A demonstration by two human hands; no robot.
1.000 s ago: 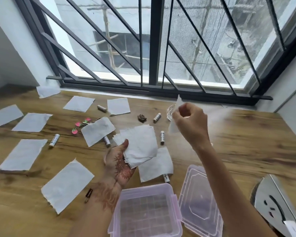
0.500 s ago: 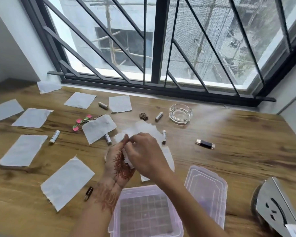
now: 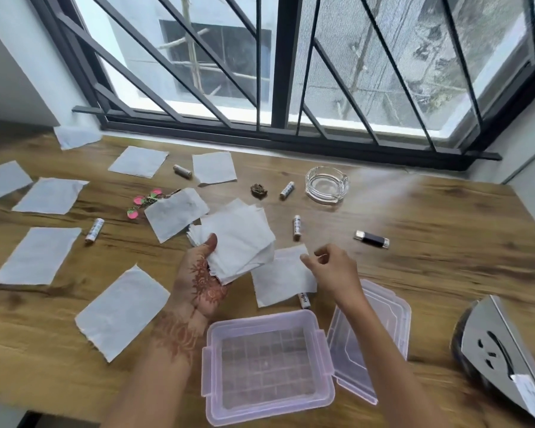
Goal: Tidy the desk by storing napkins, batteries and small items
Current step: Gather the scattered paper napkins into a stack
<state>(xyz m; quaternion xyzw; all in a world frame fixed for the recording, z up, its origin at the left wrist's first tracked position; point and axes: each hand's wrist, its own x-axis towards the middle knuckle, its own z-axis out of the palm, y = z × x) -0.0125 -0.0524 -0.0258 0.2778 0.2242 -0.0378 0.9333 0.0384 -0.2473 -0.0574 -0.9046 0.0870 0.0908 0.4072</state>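
While the henna-patterned left hand [image 3: 203, 279] grips a stack of white paper napkins [image 3: 238, 239] above the wooden desk [image 3: 445, 257], the right hand [image 3: 331, 273] curls at the corner of a lone napkin [image 3: 281, 279]; pinching or not, I cannot tell.

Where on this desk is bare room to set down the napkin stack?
Bare wood lies right of the USB stick, between the glass ashtray and the metal holder. The left half is crowded with napkins and batteries.
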